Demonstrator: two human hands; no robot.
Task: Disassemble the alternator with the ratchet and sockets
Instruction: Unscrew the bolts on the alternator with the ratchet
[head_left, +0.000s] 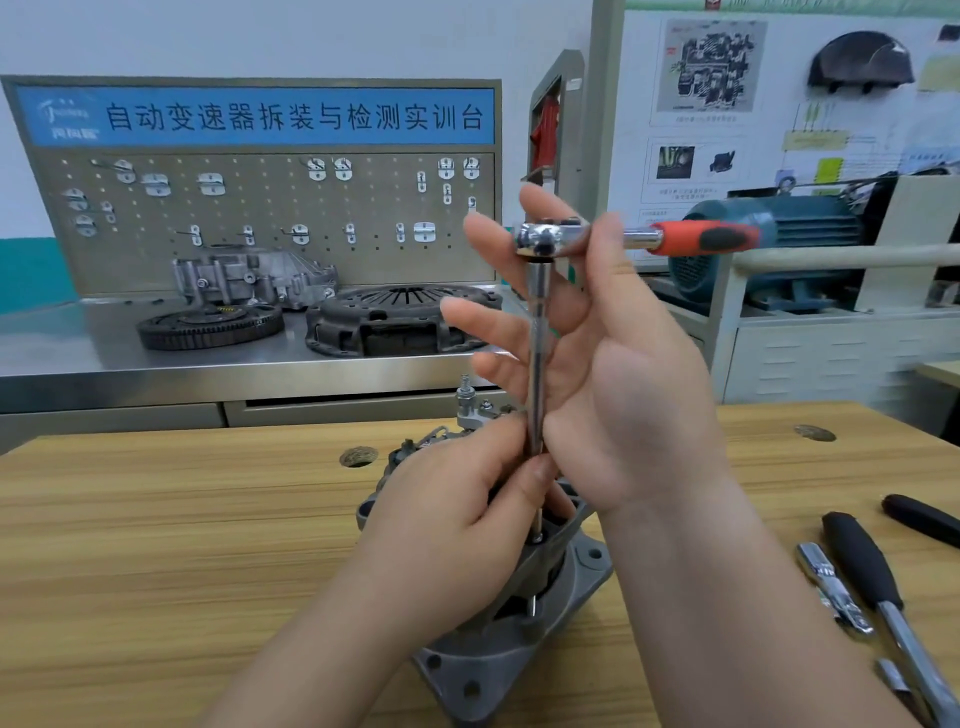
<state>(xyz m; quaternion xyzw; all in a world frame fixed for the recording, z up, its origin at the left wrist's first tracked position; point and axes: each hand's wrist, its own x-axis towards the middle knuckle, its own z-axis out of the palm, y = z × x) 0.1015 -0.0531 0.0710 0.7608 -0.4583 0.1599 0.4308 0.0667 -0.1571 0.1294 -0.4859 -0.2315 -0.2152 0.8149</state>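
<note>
A grey cast-metal alternator (566, 577) stands on end on a wooden workbench (156, 545), its terminal stud (464, 387) uppermost and its holed mounting flange nearest the camera. The left hand (457, 530) pinches a long extension bar (537, 332) low down; the right hand (623, 384) holds the orange-handled ratchet (691, 240) by its head, between thumb and fingers. The unit looks heavy and rigid, best gripped by the housing rather than the rear terminals

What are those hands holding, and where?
The left hand pinches the extension bar low down; the right hand pinches the ratchet just behind its head.
</note>
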